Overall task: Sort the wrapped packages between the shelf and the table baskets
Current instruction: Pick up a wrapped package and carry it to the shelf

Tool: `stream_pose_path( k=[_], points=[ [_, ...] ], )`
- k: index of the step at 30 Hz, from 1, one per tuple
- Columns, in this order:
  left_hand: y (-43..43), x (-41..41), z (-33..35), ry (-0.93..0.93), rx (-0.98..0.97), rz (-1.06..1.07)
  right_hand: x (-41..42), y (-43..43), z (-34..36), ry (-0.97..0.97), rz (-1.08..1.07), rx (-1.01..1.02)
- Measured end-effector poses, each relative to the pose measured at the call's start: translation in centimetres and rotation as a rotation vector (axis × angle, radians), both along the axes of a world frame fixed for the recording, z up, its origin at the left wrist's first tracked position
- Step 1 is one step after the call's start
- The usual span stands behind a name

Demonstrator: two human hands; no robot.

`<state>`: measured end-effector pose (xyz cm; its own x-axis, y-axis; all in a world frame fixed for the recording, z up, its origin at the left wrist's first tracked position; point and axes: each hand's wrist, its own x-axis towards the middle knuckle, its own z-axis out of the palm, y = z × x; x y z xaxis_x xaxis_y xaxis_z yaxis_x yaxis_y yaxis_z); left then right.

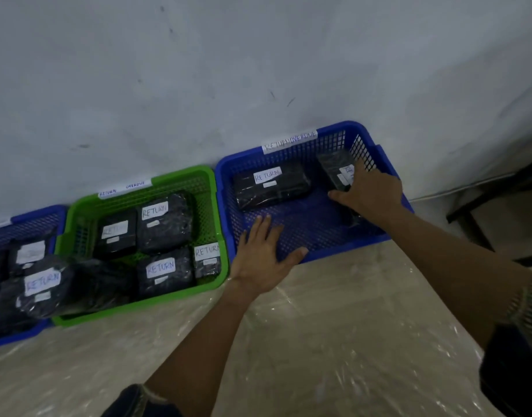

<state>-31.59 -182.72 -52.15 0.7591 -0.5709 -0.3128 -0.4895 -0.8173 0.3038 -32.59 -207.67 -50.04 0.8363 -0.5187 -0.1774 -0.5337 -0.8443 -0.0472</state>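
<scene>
A blue basket (312, 236) labelled "RETURN OVERDUE" stands against the wall at the right. Inside it lies a black wrapped package (273, 188) marked "RETURN". A second black package (334, 167) leans along the basket's right wall. My right hand (370, 194) lies over that second package, fingers spread and thumb out to the left. My left hand (264, 254) rests flat with straight fingers on the basket's front rim and floor. A green basket (210, 188) to the left holds several "RETURN" packages (165, 224).
Another blue basket (33, 224) with more black packages sits at the far left. All baskets stand on a table covered in clear plastic sheet (318, 341), along a grey wall. A dark frame (481, 203) stands beyond the table's right end.
</scene>
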Motion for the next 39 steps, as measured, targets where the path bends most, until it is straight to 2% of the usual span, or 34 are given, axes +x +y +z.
stream_pose_path(
  k=[5,9,12,20,31,35,39],
  points=[
    [-0.1,-0.1,0.3,-0.004,0.036,-0.031,0.6,0.6,-1.8,-0.004,0.021,0.011],
    [-0.2,-0.1,0.4,-0.022,0.046,-0.024,0.1,1.6,-3.2,-0.007,0.12,-0.083],
    [-0.3,-0.2,0.5,0.028,0.045,0.014,0.1,1.6,-3.6,-0.009,0.159,-0.059],
    [-0.5,0.0,1.1,0.094,0.073,0.059,1.9,0.2,-3.7,-0.079,0.162,0.005],
    [-0.4,0.0,0.7,0.08,0.079,0.094,2.3,-0.2,-3.9,-0.047,0.14,0.028],
    [-0.4,0.0,0.5,0.069,0.063,0.111,1.9,0.0,-3.6,-0.089,0.121,0.07],
    [-0.4,-0.1,0.4,0.067,0.045,0.122,0.9,1.1,-3.0,-0.151,0.13,0.017]
  ],
)
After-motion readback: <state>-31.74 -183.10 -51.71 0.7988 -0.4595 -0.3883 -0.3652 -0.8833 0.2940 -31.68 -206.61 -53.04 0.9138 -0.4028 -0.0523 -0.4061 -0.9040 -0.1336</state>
